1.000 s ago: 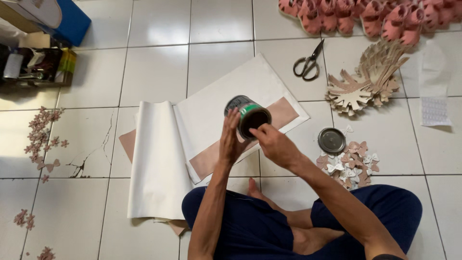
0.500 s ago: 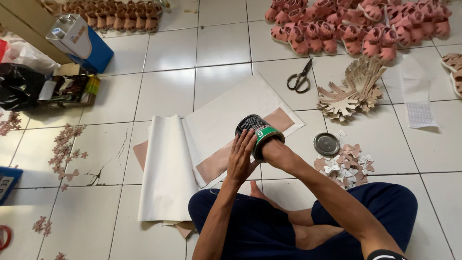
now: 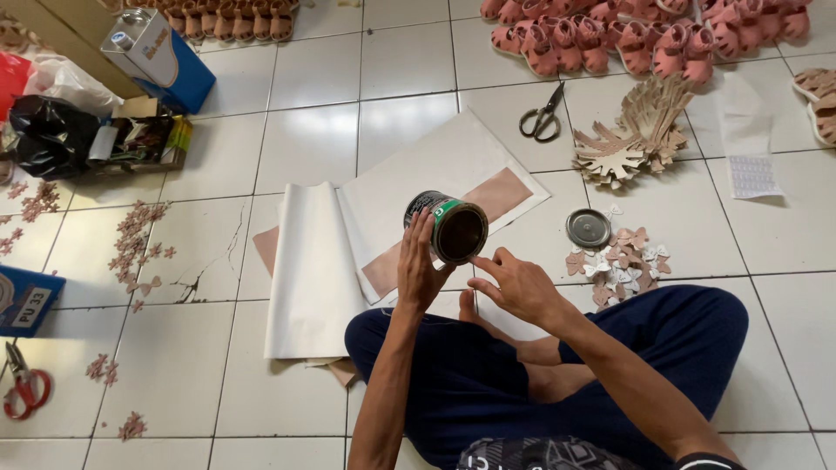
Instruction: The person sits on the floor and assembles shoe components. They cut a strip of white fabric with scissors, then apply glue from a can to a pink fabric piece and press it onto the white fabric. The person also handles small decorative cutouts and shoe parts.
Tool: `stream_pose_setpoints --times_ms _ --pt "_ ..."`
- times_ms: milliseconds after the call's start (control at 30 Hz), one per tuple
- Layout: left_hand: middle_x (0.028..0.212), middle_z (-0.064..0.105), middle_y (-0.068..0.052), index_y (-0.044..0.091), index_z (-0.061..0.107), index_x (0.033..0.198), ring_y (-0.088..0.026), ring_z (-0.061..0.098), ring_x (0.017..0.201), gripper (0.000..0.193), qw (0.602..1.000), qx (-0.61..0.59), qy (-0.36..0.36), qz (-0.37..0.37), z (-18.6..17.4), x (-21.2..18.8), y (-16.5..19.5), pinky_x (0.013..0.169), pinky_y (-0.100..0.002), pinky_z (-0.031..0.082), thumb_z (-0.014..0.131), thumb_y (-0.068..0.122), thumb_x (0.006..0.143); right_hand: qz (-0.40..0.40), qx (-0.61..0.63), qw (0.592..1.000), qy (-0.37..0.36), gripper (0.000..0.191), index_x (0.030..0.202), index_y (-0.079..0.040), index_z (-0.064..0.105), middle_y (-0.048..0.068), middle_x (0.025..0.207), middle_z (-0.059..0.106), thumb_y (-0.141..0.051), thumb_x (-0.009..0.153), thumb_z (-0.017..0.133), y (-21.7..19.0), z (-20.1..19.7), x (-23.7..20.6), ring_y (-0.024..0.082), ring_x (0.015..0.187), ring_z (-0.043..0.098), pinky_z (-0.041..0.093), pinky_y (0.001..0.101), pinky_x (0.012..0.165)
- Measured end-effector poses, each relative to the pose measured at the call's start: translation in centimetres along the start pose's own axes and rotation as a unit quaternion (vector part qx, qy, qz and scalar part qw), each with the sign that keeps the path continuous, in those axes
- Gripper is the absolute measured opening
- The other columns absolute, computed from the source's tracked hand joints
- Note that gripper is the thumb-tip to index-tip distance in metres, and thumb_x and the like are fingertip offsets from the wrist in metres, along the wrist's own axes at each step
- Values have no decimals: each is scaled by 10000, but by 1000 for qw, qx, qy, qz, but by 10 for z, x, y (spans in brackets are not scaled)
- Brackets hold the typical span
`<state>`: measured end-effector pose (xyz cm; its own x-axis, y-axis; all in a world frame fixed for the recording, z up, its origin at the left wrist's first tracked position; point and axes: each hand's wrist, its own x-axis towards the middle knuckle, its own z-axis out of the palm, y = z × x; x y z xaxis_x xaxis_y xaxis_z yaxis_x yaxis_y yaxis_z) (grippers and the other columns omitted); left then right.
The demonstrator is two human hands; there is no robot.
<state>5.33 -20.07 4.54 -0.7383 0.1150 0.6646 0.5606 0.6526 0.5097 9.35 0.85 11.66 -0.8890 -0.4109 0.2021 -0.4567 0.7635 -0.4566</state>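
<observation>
I sit cross-legged on a white tiled floor. My left hand (image 3: 421,271) grips a small open tin can (image 3: 447,225) with a dark body and a green band, tilted so its mouth faces me. My right hand (image 3: 516,284) is just below and right of the can, fingers spread, fingertips near its rim. The can's round metal lid (image 3: 588,228) lies on the floor to the right. Under the can lies a sheet of white paper (image 3: 435,170) over a brown sheet (image 3: 498,193).
Small butterfly-shaped cutouts (image 3: 620,261) lie by the lid. Black scissors (image 3: 542,116), a stack of tan strap cutouts (image 3: 634,135) and pink sandals (image 3: 610,39) are farther back. A blue metal canister (image 3: 157,52) and black bag (image 3: 48,130) stand at left, red scissors (image 3: 24,390) lower left.
The view has tilted, showing more floor at the back and left. The can has turned its open mouth toward me, and my right hand has slid off its side to below the rim.
</observation>
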Motion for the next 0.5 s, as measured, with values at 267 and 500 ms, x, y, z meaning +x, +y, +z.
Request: stream_pose_setpoints --times_ms 267,500 --pt "1605 414 -164 114 313 1564 -393 386 1499 1121 999 37 8 -18 -32 -12 28 1224 -516 386 953 156 645 -27 97 995 15 301 1101 -169 701 56 887 613 -418 934 729 -23 -21 -19 208 645 626 529 343 591" --pt "1611 395 -180 102 282 1583 -393 390 1499 1118 993 60 57 -85 -63 0 50 1222 -483 402 955 141 691 56 504 856 97 478 1365 -25 572 -25 800 523 -347 1016 620 -20 -71 -59 53 651 451 403 219 568"
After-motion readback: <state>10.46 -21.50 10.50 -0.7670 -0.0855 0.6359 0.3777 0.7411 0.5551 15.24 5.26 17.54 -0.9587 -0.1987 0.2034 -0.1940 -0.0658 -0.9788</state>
